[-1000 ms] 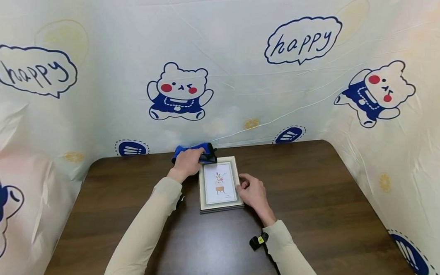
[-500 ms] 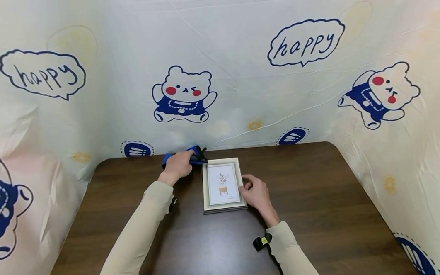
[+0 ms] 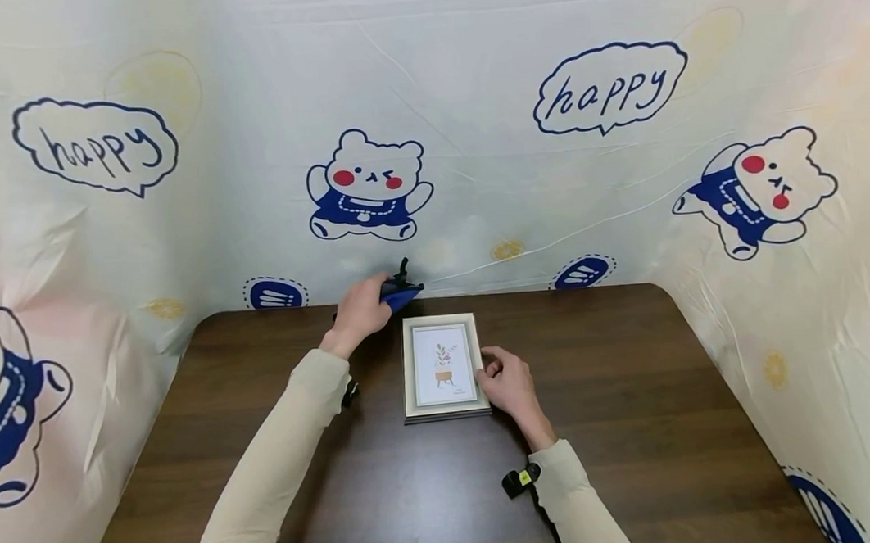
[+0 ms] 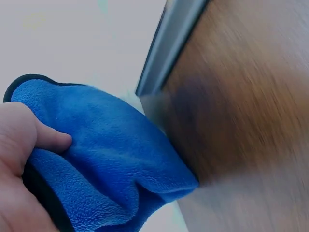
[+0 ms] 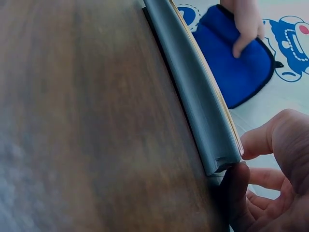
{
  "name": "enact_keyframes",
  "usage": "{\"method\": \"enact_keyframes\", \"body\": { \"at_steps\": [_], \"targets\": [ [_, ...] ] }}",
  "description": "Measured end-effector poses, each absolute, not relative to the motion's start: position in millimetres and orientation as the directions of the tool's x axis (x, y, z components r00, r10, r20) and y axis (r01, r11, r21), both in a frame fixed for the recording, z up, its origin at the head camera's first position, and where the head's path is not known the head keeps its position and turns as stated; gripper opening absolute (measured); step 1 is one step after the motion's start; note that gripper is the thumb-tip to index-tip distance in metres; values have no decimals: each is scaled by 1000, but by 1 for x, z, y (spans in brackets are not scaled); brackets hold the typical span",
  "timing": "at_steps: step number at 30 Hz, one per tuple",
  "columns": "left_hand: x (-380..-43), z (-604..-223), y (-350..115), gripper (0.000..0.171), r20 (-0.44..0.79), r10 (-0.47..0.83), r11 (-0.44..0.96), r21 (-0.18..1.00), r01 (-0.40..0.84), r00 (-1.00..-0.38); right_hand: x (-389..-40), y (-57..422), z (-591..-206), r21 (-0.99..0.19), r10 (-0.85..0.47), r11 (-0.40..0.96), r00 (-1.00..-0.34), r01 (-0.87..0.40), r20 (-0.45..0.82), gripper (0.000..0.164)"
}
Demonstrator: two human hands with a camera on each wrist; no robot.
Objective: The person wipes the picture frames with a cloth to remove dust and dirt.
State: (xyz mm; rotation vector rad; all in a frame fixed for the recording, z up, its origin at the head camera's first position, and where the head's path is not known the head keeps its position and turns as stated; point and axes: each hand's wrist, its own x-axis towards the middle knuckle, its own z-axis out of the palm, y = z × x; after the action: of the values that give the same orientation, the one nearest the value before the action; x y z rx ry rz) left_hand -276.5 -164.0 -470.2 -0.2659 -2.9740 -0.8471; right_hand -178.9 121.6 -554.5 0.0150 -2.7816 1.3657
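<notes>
A picture frame with a pale border and a plant print lies face up on the table. Fingers and thumb of my right hand pinch its right edge; the right wrist view shows the thumb and a fingertip against the grey side of the picture frame. Beyond the frame's top left corner, my left hand grips a blue cloth with black edging. Up close in the left wrist view, the plush blue cloth hangs folded from the left hand, apart from the frame.
The dark wooden table ends at a patterned curtain that surrounds it at the back and sides. A black wrist camera sits on the right sleeve.
My left hand has drawn the cloth off the frame's upper left corner, first leftward, then up, and the cloth's shape has shifted. The right hand keeps its place at the frame's edge.
</notes>
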Motion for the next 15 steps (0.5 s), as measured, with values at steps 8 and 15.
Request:
{"method": "enact_keyframes", "body": {
  "at_steps": [8,15],
  "targets": [
    [-285,-474,-128,53,148,151,814,543,207,-978,-179,123,-554,-794,4,607,-999,-26,35,36],
    [-291,-487,-94,50,196,153,833,502,234,-968,-179,123,-554,-792,6,610,-1000,-18,27,37]
  ]
}}
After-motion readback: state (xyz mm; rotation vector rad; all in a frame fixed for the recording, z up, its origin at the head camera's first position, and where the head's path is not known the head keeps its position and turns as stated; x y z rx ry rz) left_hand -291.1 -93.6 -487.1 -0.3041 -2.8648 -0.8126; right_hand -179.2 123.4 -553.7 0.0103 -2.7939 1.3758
